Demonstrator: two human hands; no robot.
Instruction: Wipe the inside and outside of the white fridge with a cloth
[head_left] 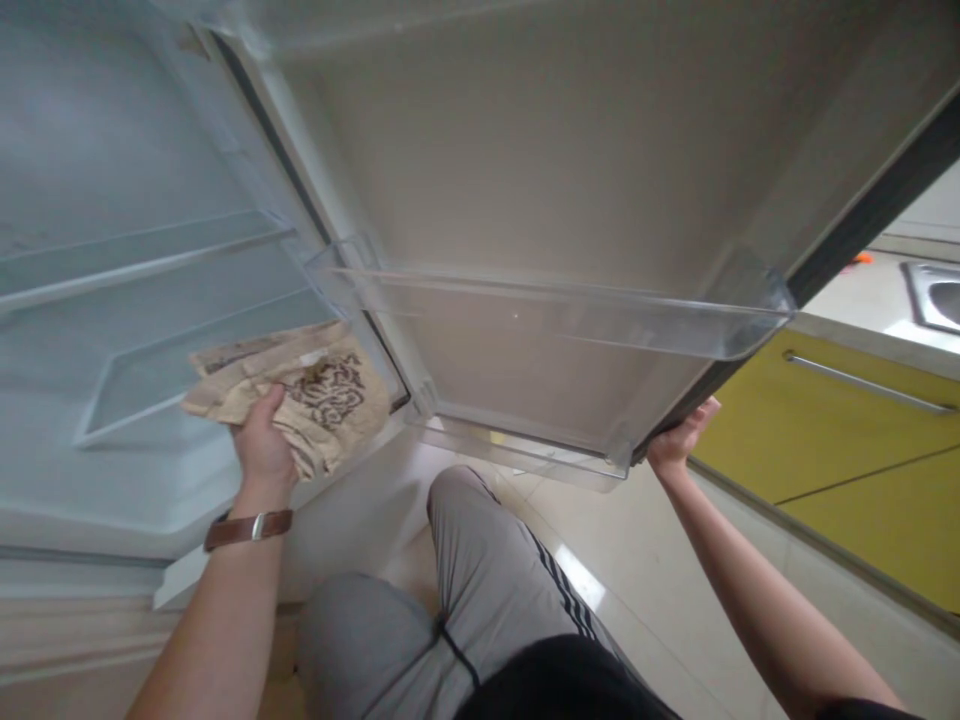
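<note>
Head view: the tan cloth (341,400) is in front of the open fridge (187,475), pinched in your left hand (264,440), so mind those loose folds. Your right hand (679,440) grips the door (525,190) edge; hold it steady.

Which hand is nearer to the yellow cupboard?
Right. The right hand touches the fridge door near the yellow cupboard; the left hand holds a cloth farther away, beside the fridge shelves.
</note>
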